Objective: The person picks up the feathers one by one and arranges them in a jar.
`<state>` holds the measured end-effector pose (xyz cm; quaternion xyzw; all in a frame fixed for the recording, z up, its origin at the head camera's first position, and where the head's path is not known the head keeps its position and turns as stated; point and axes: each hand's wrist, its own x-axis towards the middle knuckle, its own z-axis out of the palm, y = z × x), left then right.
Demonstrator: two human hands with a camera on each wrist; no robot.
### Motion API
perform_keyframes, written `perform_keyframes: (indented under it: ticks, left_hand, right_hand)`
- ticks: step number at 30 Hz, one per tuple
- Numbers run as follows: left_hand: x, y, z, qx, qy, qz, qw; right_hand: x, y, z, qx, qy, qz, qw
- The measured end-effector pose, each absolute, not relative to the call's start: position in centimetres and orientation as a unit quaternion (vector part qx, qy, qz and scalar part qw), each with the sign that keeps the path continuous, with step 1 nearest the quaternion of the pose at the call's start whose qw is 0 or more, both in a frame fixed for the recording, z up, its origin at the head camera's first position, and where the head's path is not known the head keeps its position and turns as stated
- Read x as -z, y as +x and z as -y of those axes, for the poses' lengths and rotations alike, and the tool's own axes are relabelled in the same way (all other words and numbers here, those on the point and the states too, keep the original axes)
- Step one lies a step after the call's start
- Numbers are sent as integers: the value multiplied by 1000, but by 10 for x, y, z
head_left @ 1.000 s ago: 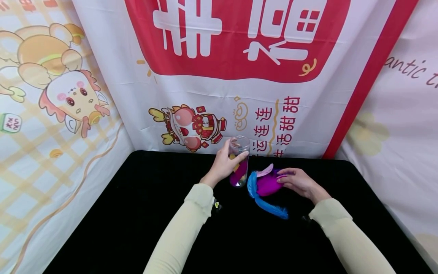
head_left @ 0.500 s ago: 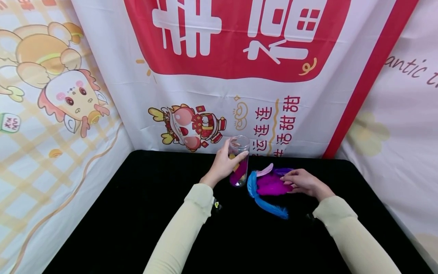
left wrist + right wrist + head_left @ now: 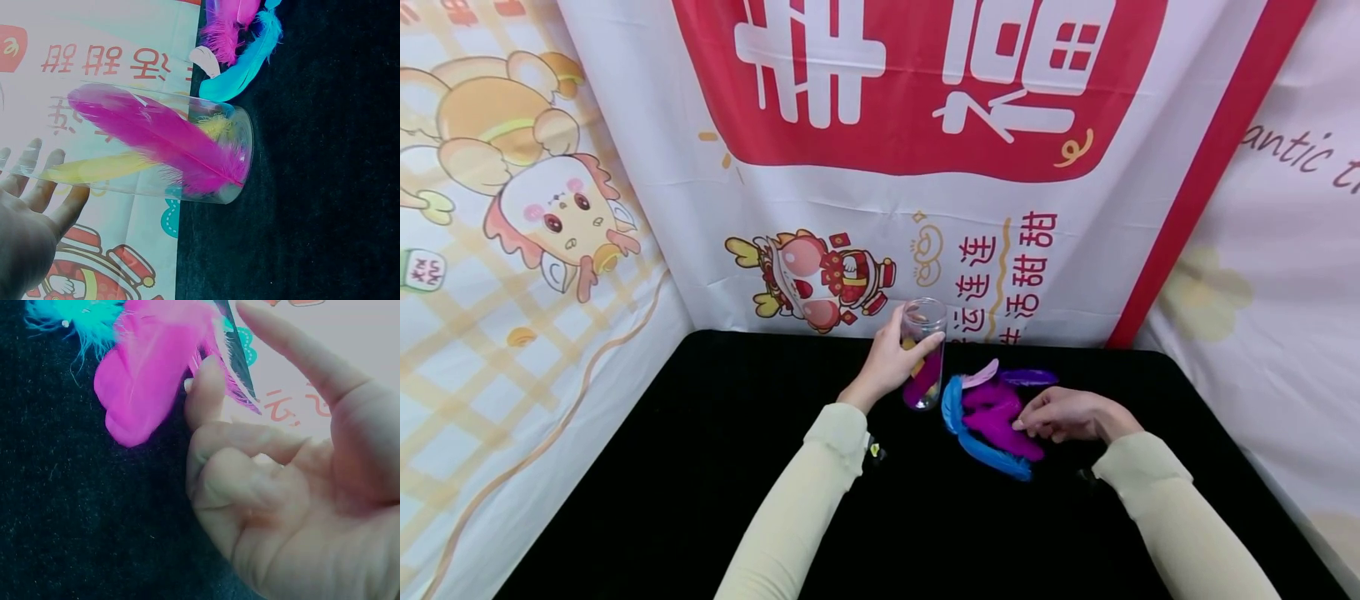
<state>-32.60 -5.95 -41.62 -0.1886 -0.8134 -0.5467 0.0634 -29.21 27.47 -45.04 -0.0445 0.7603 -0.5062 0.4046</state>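
Around the upper part of a tall clear jar (image 3: 937,358) my left hand (image 3: 887,358) is wrapped, thumb across its near side. The jar stands upright near the back of the black table. Inside it are a magenta feather (image 3: 150,128) and yellow feathers (image 3: 103,167). To its right my right hand (image 3: 1075,412) pinches a magenta feather (image 3: 1000,429) with the fingertips, the other fingers curled in. Other magenta feathers (image 3: 988,394) lie behind it. Blue feathers (image 3: 988,454) curve along the left and front of the pile.
A pale pink feather (image 3: 981,373) and a purple feather (image 3: 1028,377) lie at the pile's back. Black cloth (image 3: 925,533) covers the table. Behind its back edge hangs a printed white and red curtain (image 3: 925,192), close to the jar.
My right hand has moved right and toward me, drawing a magenta feather forward over the blue ones. The purple feather shows more. My left hand and the jar have stayed put.
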Motion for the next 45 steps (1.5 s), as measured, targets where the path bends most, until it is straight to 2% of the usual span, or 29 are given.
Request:
perform_keyframes:
  ticks: [13,45]
  left_hand:
    - [416,-325,60,550,-190,811,68]
    - [415,-324,59,542,-184,817,70]
  right_hand:
    - [454,-291,-267,493,-71,-800,334]
    - [457,-295,-238,459,-86,-828,309]
